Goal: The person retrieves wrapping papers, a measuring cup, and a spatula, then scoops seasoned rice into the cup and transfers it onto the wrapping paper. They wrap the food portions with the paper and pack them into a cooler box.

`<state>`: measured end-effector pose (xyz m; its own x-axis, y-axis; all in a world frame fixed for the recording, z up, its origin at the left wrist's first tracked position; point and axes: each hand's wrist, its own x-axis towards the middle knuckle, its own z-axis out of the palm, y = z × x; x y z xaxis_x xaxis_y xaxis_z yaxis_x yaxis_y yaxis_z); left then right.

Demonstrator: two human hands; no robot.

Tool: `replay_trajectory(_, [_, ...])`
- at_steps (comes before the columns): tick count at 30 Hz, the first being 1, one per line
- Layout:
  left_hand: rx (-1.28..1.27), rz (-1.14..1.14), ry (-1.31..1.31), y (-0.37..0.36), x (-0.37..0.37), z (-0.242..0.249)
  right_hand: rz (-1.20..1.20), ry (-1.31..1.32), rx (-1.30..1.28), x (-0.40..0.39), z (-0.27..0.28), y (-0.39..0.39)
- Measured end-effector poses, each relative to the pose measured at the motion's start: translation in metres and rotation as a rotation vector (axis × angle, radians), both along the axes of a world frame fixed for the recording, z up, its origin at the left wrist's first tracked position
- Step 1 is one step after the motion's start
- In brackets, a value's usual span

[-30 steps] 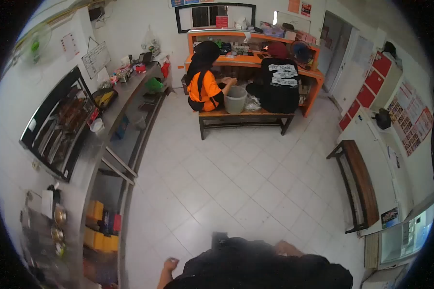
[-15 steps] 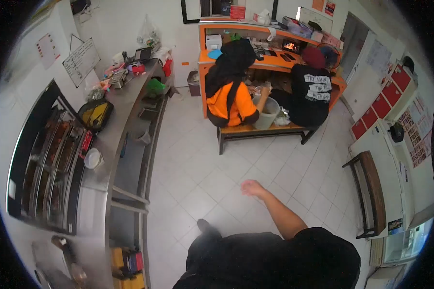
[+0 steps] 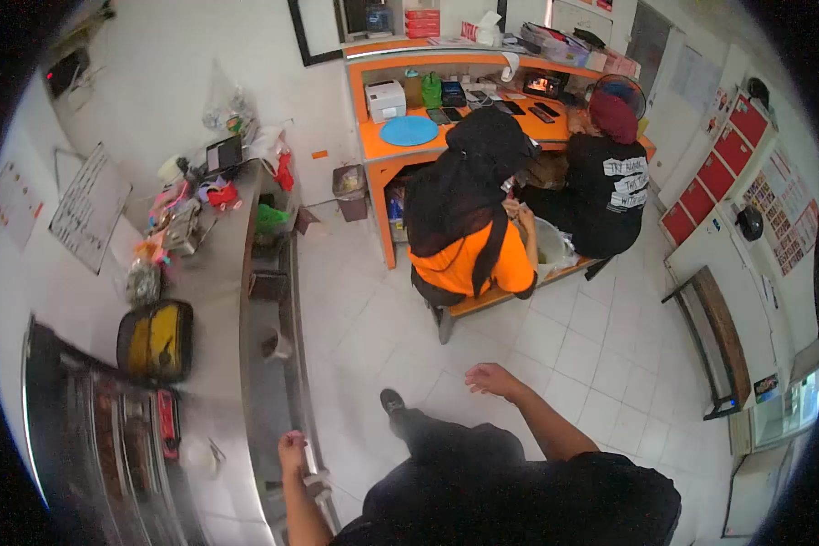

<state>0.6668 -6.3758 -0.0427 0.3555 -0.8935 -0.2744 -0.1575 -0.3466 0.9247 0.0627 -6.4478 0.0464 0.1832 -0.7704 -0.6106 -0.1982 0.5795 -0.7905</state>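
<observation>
"At the bottom centre of the frame, what are the two hands doing?"

"Right of centre, the right hand (image 3: 491, 379) hangs above the tiled floor (image 3: 555, 364), fingers released and loosely extended. Lower left, the left hand (image 3: 292, 448) has its fingers curled inward; I cannot tell whether they grasp anything."

"And what lies nearest to each?"

"For the left hand, the metal counter (image 3: 220, 346), running down the left side of the frame. A blurred white tub (image 3: 200, 458) stands on it at lower left, with a black case with a yellow inside (image 3: 156, 342) higher up. For the right hand, the bench (image 3: 482, 303), just above centre and apart from the fingers."

"Who is sitting there?"

"A person in orange (image 3: 496, 259) and, farther right, a person in black (image 3: 601, 200), with a bucket (image 3: 551, 241) between them. Beyond, at upper centre, is an orange desk (image 3: 370, 146) with a blue disc (image 3: 409, 131) on top."
</observation>
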Motion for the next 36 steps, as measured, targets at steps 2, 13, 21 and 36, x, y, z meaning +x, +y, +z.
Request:
replay_trajectory(2, [0.049, 0.006, 0.027, -0.052, 0.002, 0.018, -0.003, -0.015, -0.016, 0.031, 0.006, -0.069])
replay_trajectory(13, [0.224, 0.047, 0.229, -0.222, 0.084, 0.004, 0.136, -0.189, -0.423, 0.232, 0.092, -0.488])
replay_trajectory(21, [0.017, -0.186, 0.15, -0.529, 0.083, 0.14, -0.306, -0.246, -0.733, 0.244, 0.134, -0.749])
replay_trajectory(36, [-0.295, -0.879, 0.034, -1.105, -0.024, 0.278, -1.315, 0.437, -1.339, -0.002, 0.256, -1.085])
